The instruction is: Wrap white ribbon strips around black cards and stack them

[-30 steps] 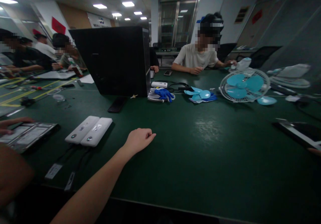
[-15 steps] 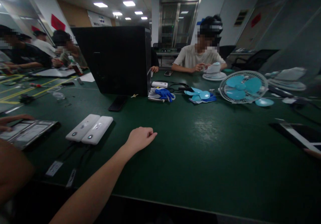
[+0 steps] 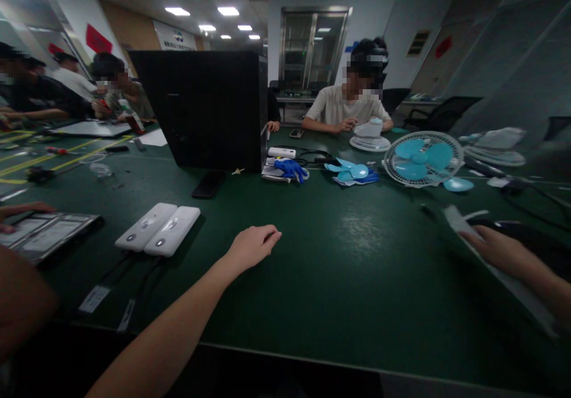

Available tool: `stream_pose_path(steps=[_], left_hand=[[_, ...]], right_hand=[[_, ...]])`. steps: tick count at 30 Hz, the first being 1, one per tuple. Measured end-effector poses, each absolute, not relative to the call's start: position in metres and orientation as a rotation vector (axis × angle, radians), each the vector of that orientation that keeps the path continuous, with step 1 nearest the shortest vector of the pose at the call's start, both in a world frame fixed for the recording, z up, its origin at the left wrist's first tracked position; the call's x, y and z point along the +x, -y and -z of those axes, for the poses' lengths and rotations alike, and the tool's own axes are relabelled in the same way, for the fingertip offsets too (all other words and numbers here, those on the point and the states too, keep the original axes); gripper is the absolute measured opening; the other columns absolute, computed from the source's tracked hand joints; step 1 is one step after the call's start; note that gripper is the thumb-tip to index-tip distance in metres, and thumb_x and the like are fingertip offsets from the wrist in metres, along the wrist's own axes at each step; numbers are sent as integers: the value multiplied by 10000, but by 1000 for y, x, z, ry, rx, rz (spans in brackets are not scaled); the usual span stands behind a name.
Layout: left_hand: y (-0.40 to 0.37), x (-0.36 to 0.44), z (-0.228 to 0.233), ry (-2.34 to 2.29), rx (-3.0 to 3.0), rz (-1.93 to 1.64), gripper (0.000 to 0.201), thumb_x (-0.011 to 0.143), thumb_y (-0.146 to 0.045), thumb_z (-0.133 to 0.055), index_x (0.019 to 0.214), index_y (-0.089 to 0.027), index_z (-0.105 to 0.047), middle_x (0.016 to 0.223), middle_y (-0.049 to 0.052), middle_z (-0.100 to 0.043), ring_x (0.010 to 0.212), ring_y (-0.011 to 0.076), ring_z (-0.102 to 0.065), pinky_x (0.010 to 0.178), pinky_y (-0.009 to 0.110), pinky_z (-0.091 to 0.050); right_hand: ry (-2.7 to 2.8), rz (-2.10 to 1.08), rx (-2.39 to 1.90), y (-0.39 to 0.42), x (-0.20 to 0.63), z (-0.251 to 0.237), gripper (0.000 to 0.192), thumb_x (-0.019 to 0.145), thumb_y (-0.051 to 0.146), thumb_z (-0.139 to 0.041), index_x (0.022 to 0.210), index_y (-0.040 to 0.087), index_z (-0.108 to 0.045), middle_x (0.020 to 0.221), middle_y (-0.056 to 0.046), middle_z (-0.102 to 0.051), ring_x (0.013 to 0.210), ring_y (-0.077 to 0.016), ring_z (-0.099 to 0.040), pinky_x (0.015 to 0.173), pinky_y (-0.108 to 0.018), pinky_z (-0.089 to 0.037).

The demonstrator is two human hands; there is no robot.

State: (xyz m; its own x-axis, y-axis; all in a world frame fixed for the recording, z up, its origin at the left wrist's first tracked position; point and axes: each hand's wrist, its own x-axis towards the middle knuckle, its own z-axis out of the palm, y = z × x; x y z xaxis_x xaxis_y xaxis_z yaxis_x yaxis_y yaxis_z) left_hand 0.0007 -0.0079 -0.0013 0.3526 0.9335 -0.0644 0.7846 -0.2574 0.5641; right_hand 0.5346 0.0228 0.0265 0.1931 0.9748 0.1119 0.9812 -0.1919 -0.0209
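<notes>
The table (image 3: 357, 267) has a dark green mat top, smooth with a dull sheen where the ceiling lights hit it. The two white boxes (image 3: 158, 234) near the left hand (image 3: 252, 246) look like glossy moulded plastic. The fan (image 3: 422, 160) has a white wire-like guard and light blue plastic blades, kinda shiny. The glove (image 3: 289, 169) is blue and looks rubbery. The black case (image 3: 205, 109) is matt, probably painted metal. The flat panel (image 3: 495, 267) under the right hand (image 3: 495, 249) is blurred, looks smooth.
</notes>
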Motion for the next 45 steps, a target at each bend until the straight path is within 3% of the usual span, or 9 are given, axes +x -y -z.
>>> stream_pose_path(steps=[4,8,11,14,18,24,32,41,45], left_hand=[[8,3,5,-1403,2007,-516,383,974,-395,-360,1290,-243,-512,1144,51,-653,892,173,-626,769,307,-480],[8,3,7,-1197,1866,-667,505,964,-407,-401,1442,-250,-345,1434,103,-455,1116,200,-560,862,327,-475],[10,3,5,-938,1755,-535,447,955,-380,-439,1380,-244,-447,1301,80,-581,1055,179,-595,810,285,-483],[12,4,3,-905,1756,-354,310,933,-372,-486,1131,-207,-657,1047,42,-683,864,144,-623,716,247,-473],[13,5,2,-882,1674,-316,275,901,-362,-538,1057,-180,-674,960,35,-681,632,89,-561,583,220,-435],[13,5,3,-842,1748,-212,225,867,-382,-596,972,-201,-681,883,12,-646,771,134,-588,669,242,-453],[9,3,5,-1020,2009,-281,321,949,-446,-420,988,-202,-625,881,13,-614,735,137,-576,618,234,-424],[8,3,11,-1069,1952,-308,375,941,-463,-428,1139,-217,-630,932,30,-651,639,119,-573,570,229,-409],[6,1,13,-1092,2000,-353,361,936,-445,-453,1154,-233,-648,949,36,-678,728,145,-592,638,249,-419]], right_hand=[[2210,-381,-2042,-15,454,-17,523,977,517,-229,1226,206,-567,1108,-111,-652,913,-187,-648,753,-243,-477],[2492,-896,-1561,25,359,-22,444,952,550,-336,1242,289,-548,1029,-32,-661,841,-183,-630,724,-282,-498],[2641,-856,-1392,52,314,-31,384,952,515,-370,1207,323,-582,970,-11,-664,814,-186,-620,735,-316,-488],[2643,-839,-1401,60,303,-34,389,951,510,-378,1240,332,-568,1014,-13,-655,824,-189,-616,727,-326,-487],[2554,-934,-1507,55,313,-32,427,931,558,-397,1226,307,-576,1012,-27,-643,827,-188,-611,702,-316,-495],[2469,-1128,-1431,57,315,-26,464,947,580,-352,1207,271,-582,799,-6,-618,668,-139,-585,614,-263,-481],[2613,-642,-1701,39,362,-21,493,866,600,-465,1222,288,-604,937,-48,-664,808,-217,-626,713,-358,-499],[2222,-1226,-1764,23,442,-10,365,907,423,-435,885,190,-715,846,-100,-681,723,-172,-627,644,-291,-476],[2078,-880,-1888,-8,521,17,392,903,383,-425,975,115,-702,885,-169,-676,754,-164,-637,708,-312,-460]])
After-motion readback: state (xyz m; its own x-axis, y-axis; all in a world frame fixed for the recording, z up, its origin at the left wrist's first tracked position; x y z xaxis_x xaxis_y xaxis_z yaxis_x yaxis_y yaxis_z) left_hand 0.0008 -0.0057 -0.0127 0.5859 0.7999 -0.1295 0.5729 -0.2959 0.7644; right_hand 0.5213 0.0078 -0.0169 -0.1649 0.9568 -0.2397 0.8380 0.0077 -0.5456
